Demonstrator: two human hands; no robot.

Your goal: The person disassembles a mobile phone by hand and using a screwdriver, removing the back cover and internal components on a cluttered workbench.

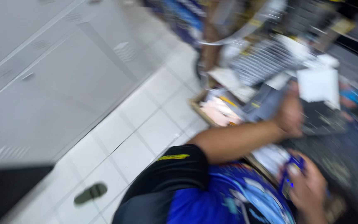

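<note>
White tiled floor [146, 124] and grey lockers [54, 74] off to one side, all very blurry. Messy shelf [270, 62] past the hands, piled with papers and one white sheet [318, 85]. Two hands seen. Left hand [289, 114] stretched out to the pile; open or shut, cannot tell. Right hand [309, 191] closed around one small blue gadget [293, 174]. Nothing lifted from the pile yet.

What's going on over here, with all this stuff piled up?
The picture is badly motion-blurred. A person in a black and blue shirt reaches their left hand out into a cluttered pile of papers and dark flat items, touching or gripping something dark there; which thing is unclear. Their right hand holds a small blue and white object close to the body. A white tiled floor and grey metal cabinets lie to the left.
</note>
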